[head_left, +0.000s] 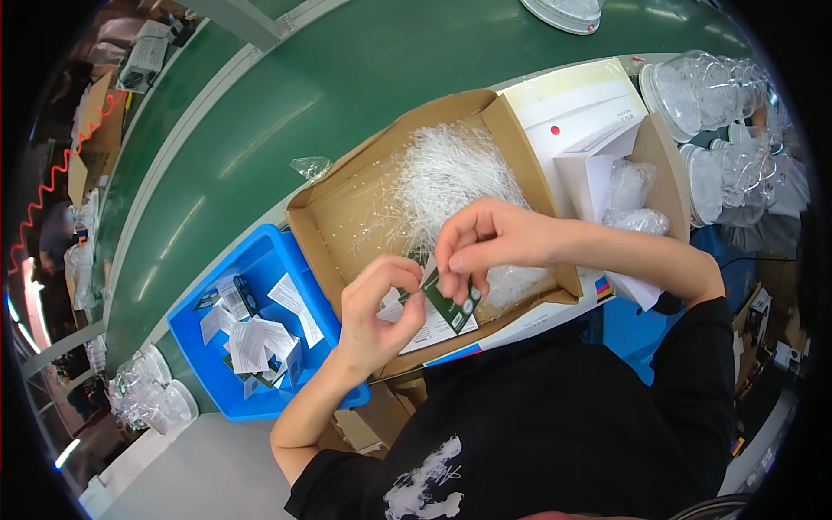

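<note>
A dark green printed card (450,311) hangs under the fingers of my right hand (485,238), which are closed on it. Close beside its upper left corner, my left hand (377,303) makes a pinch with thumb and forefinger; whatever lies between those fingertips is too small to make out. Both hands are over the near side of a shallow cardboard tray (342,221). A heap of thin clear plastic strands (451,173) fills much of that tray. White printed sheets (433,332) lie below the card, partly hidden by my left hand.
A blue plastic bin (195,347) holding folded leaflets (251,342) and green cards stands left of the tray. To the right is a white carton (672,165) with clear plastic bags (631,186). Clear jars (706,91) stand at the far right, on the green conveyor belt (364,69) side.
</note>
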`<state>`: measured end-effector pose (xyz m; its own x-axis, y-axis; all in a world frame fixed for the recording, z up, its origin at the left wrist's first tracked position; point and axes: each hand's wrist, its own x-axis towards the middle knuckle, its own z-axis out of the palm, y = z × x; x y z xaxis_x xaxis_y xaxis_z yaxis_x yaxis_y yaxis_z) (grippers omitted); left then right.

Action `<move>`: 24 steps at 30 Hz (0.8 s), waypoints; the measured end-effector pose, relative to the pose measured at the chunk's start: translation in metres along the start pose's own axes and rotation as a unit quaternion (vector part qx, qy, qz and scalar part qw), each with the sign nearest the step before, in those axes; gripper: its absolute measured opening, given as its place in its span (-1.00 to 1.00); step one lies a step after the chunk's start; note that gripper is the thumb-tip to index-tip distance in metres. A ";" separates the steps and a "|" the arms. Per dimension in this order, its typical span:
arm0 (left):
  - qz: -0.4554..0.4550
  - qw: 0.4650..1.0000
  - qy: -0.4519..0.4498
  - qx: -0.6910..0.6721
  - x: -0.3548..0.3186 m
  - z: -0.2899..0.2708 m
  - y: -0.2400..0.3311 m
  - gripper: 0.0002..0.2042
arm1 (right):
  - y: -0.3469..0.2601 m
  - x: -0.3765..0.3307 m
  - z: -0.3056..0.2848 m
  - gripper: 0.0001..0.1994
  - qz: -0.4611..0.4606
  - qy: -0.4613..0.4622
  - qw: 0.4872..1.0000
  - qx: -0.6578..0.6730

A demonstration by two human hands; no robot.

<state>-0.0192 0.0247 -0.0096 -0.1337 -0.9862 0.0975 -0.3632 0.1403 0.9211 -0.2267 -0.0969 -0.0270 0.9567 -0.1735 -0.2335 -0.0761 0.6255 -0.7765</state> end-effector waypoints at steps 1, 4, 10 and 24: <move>-0.016 1.000 0.001 -0.006 0.000 -0.001 0.000 -0.88 | -0.001 -0.001 -0.002 -0.87 -0.001 0.017 0.999 0.049; -0.019 1.000 -0.005 -0.010 -0.001 0.000 -0.001 -0.87 | 0.005 0.000 -0.008 -0.84 -0.035 0.009 0.991 0.130; -0.062 0.997 -0.003 -0.040 -0.006 -0.001 -0.002 -0.90 | 0.002 0.001 -0.003 -0.82 -0.059 0.055 0.990 0.113; -0.143 0.959 0.048 -0.239 -0.001 -0.009 -0.002 -0.93 | 0.002 -0.002 0.012 -0.85 -0.066 0.041 0.978 -0.195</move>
<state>-0.0101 0.0245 -0.0083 0.0015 -0.9852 -0.1713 0.0954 -0.1704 0.9808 -0.2257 -0.0864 -0.0208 0.9407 -0.3040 -0.1508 -0.0705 0.2597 -0.9631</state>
